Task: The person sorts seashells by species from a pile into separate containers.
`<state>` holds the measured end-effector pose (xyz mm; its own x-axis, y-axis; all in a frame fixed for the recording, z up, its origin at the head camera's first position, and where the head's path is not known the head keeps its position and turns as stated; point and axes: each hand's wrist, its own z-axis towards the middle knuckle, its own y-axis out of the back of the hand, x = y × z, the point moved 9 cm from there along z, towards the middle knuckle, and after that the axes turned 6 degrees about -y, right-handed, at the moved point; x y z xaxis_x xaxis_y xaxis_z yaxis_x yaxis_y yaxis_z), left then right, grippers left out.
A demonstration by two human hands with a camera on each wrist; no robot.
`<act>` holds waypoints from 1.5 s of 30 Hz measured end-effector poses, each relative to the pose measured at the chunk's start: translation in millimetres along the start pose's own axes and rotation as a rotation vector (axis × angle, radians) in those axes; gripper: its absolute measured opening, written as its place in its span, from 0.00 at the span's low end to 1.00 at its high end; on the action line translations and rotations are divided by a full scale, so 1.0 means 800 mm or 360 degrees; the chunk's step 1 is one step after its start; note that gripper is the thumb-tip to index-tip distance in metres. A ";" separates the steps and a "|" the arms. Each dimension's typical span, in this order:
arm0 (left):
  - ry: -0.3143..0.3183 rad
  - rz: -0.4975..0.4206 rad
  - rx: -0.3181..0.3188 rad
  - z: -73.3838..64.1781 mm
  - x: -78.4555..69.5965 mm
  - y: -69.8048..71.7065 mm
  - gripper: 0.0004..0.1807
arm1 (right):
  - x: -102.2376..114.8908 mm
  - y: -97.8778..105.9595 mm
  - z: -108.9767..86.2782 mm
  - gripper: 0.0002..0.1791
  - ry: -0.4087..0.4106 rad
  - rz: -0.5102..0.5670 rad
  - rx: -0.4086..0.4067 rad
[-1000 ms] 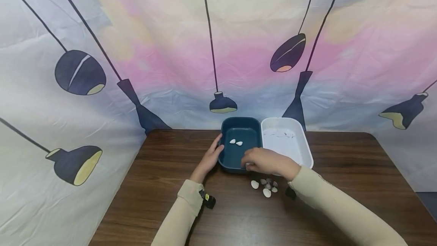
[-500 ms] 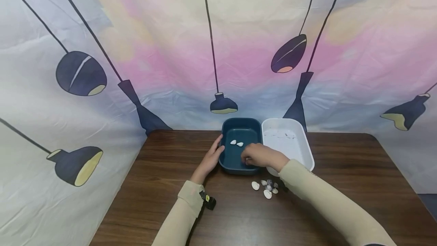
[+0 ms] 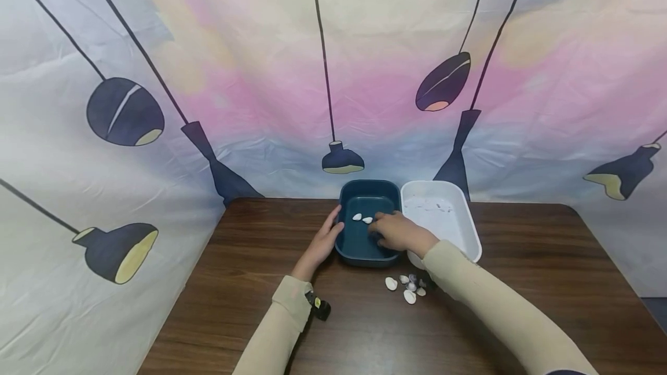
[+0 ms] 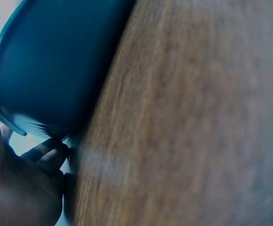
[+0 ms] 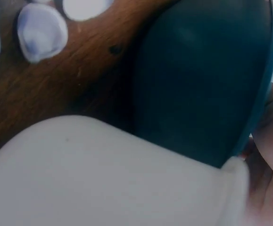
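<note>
Two white shells [image 3: 356, 217] lie in the teal tray [image 3: 367, 262], the nearer just beside the fingertips of the right hand [image 3: 400, 232]. Right fingers parted, bent down into tray; cannot tell whether they hold anything. Left hand [image 3: 321, 243]: fingers extended, against tray's outer left wall. White tray [image 3: 443, 221] adjoins, right. Shell cluster [image 3: 411, 286] on bench [image 3: 354, 328], front.

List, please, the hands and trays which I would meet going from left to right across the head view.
The left hand → teal tray → white tray. I leave out the right hand, because it overlaps both trays in this picture.
</note>
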<state>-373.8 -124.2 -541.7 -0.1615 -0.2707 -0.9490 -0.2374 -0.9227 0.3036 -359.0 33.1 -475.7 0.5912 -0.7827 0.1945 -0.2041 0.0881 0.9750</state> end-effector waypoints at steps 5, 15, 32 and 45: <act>-0.0004 0.0014 -0.0014 0.001 -0.001 0.001 0.32 | 0.003 0.011 -0.011 0.22 0.0034 0.0006 -0.0069; 0.0035 -0.0013 0.0082 -0.019 -0.054 0.001 0.32 | 0.015 0.028 -0.047 0.22 0.0126 0.0097 -0.0132; 0.0033 0.0016 0.0083 -0.018 -0.056 0.002 0.33 | 0.049 0.033 -0.093 0.17 0.0286 0.0171 -0.0209; 0.0021 -0.0003 0.0092 -0.020 -0.057 0.001 0.33 | 0.056 0.016 -0.113 0.15 0.0184 0.0221 -0.0203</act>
<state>-350.9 -117.2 -499.7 -0.1485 -0.2729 -0.9505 -0.2927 -0.9060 0.3058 -264.7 55.2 -445.0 0.6513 -0.6825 0.3315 -0.1938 0.2728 0.9423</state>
